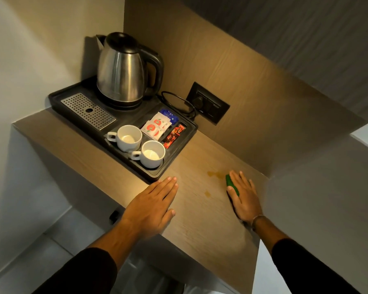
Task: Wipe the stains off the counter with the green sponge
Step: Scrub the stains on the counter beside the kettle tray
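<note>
The green sponge (pixel 231 185) lies on the wooden counter (pixel 200 225) near its right end, mostly covered by my right hand (pixel 243 197), which presses flat on top of it with fingers spread. Only the sponge's left edge shows. Two yellowish stains mark the counter: a larger one (pixel 215 173) just left of the sponge's far end and a smaller one (pixel 207 194) nearer to me. My left hand (pixel 153 205) rests flat on the counter's front edge, fingers together, holding nothing.
A black tray (pixel 77 90) fills the counter's left part, carrying a steel kettle (pixel 121 71), two white cups (pixel 128 137), (pixel 151 153) and sachets (pixel 157 126). A wall socket (pixel 208 105) with a plugged cable sits on the back panel. A white wall closes the right side.
</note>
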`<state>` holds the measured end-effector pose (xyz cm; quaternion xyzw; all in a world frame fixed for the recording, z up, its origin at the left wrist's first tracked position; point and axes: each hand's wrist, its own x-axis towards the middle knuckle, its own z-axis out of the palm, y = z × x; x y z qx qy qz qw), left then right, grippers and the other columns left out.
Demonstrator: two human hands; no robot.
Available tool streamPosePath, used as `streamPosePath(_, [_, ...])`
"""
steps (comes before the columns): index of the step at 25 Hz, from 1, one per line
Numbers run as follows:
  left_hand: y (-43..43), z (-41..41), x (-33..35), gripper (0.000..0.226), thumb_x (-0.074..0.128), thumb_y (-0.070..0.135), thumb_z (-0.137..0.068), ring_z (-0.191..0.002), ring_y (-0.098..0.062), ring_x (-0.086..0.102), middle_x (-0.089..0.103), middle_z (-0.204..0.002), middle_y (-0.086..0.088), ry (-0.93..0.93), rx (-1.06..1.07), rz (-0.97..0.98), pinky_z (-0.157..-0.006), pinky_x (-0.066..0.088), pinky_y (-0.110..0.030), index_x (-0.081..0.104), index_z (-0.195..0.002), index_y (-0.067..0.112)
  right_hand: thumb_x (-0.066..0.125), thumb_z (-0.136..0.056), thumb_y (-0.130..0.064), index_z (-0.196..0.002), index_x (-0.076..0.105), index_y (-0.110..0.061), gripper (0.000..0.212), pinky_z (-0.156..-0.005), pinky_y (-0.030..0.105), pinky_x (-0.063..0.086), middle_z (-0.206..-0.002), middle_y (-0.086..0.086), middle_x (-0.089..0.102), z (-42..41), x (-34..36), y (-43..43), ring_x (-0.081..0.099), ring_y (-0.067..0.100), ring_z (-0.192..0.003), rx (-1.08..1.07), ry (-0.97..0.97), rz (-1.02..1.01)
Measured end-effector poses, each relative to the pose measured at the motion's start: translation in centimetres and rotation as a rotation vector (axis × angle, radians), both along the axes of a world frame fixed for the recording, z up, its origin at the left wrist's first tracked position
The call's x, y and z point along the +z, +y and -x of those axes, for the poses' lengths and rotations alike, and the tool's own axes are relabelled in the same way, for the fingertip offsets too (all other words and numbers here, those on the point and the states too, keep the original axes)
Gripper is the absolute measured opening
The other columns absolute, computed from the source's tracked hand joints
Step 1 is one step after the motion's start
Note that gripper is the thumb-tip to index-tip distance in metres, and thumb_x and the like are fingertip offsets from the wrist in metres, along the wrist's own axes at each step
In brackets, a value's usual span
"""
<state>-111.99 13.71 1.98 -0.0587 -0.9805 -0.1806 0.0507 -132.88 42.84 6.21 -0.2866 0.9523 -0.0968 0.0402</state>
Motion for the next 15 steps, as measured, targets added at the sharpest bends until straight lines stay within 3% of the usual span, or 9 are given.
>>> streamPosePath(3, [0.0,0.0,0.1,0.073,0.026,0.055,-0.106,-0.161,-0.019,-0.002,0.007,-0.176,-0.005,0.01,0.007,0.013,-0.129,0.001,-0.041,0.007,-0.165,0.016,0.031,-0.112,-0.044,-0.164,0.024,-0.023,0.057,-0.128,0.05,0.007,-0.172,-0.002,0.022,3.2,0.7,-4.2,0.009,0.02,-0.159,-0.269,-0.017,-0.009])
streamPosePath(8, [0.1,-0.2,0.0,0.072,0.028,0.055,-0.107,-0.16,-0.018,-0.003,0.008,-0.176,-0.004,0.007,0.016,-0.006,-0.13,0.003,-0.042,0.007,-0.165,0.017,0.025,-0.109,-0.052,-0.163,0.024,-0.029,0.059,-0.128,0.045,0.002,-0.169,-0.011,0.019,0.6,-0.6,-3.8,0.009,0.016,-0.159,0.069,0.025,0.027])
streamPosePath(12, [0.1,-0.1,0.3,0.072,0.03,0.052,-0.107,-0.161,-0.019,0.0,0.01,-0.176,-0.005,0.014,0.012,0.006,-0.13,0.005,-0.042,0.009,-0.165,0.016,0.03,-0.112,-0.045,-0.164,0.022,-0.025,0.057,-0.128,0.052,0.006,-0.172,-0.003,0.02,3.5,0.8,-7.6,0.009,0.02,-0.159,-0.167,-0.026,-0.006])
streamPosePath(15, [0.1,0.0,0.1,0.072,0.029,0.053,-0.107,-0.16,-0.016,-0.005,0.007,-0.176,-0.003,-0.004,0.018,-0.008,-0.13,0.002,-0.041,0.005,-0.165,0.018,0.028,-0.109,-0.05,-0.163,0.021,-0.028,0.059,-0.128,0.048,0.003,-0.17,-0.007,0.019,1.8,-0.1,-9.3,0.009,0.02,-0.159,0.089,0.017,-0.008])
